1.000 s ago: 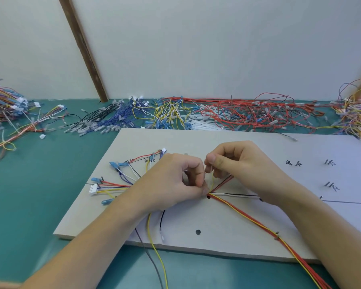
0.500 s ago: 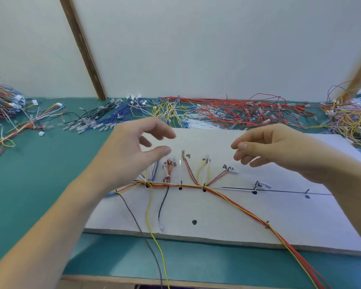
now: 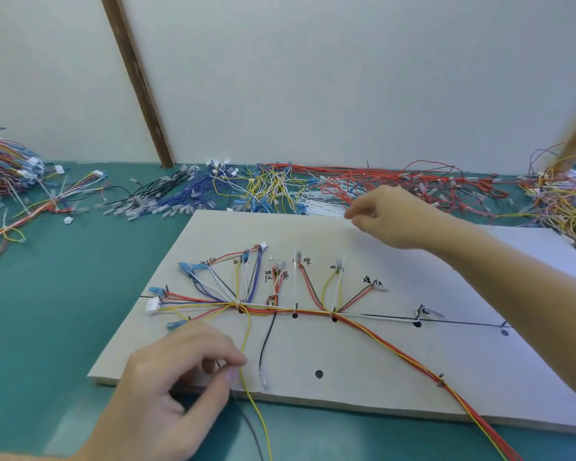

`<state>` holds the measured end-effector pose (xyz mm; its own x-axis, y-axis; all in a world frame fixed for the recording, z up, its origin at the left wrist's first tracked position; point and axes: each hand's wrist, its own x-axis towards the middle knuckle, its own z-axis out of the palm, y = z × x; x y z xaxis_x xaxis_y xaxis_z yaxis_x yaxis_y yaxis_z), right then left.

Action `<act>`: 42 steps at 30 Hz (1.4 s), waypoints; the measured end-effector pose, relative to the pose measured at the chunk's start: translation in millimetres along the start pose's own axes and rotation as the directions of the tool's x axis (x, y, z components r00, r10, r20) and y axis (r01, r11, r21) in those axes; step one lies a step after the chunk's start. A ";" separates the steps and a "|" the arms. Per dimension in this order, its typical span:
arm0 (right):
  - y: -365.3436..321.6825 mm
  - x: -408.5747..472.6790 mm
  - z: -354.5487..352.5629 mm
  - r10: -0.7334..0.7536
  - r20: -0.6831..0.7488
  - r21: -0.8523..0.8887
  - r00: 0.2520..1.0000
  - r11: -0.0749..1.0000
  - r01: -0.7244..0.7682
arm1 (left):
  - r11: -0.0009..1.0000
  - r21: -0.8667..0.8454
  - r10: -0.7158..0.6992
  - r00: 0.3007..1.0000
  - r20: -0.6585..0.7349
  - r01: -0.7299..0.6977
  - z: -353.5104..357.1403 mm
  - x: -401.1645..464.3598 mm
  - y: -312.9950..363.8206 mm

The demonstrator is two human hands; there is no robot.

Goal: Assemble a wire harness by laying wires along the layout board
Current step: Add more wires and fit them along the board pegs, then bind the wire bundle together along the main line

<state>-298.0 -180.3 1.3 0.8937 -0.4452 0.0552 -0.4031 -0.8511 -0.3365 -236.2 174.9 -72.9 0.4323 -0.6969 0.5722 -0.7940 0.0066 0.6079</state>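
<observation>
You're mid-build: the layout board (image 3: 363,387) lies flat on the green table (image 3: 64,314), w/ the harness trunk (image 3: 313,313) already run along its black line and branches fanned up to hand-written labels. Your left hand (image 3: 173,390) sits at the board's near edge, thumb and fingertips pinching at the yellow wire (image 3: 246,341) that drops from the trunk and hangs off the board; a grey wire (image 3: 246,424) trails out beside it, can't tell if it's in the pinch too. Your right hand (image 3: 389,217) is out past the board's far edge, fingers curled down at the white wires (image 3: 320,207) in the stock row; it looks like a fetch for the next wire, but whether anything is held I cannot tell.

Next, probably: get one wire free of the heap w/o dragging its neighbours, bring it back, seat it at its label and lay it along the trunk. Keep the left pinch steady so the yellow end doesn't slip off.

Around you: stock heaps along the wall, black/blue wires (image 3: 167,201), yellow wires (image 3: 270,188), red wires (image 3: 396,184), plus mixed bundles at both far sides. A loose black wire (image 3: 266,341) lies on the board near your left hand, and a red-yellow bundle (image 3: 446,377) runs off the near right edge; both could snag a sleeve or wrist on the way back.
</observation>
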 end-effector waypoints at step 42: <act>-14.7 8.5 -23.6 0.232 -0.545 0.640 0.806 0.736 0.221 | 0.990 0.085 0.082 0.955 0.285 -0.111 -4.6 -0.5 -7.4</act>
<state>-289.2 -178.1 28.9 0.5196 -0.7076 0.4788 0.0269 -0.5466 -0.8370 -228.7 178.5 -75.2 0.2255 -0.8695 0.4395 -0.8703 0.0230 0.4920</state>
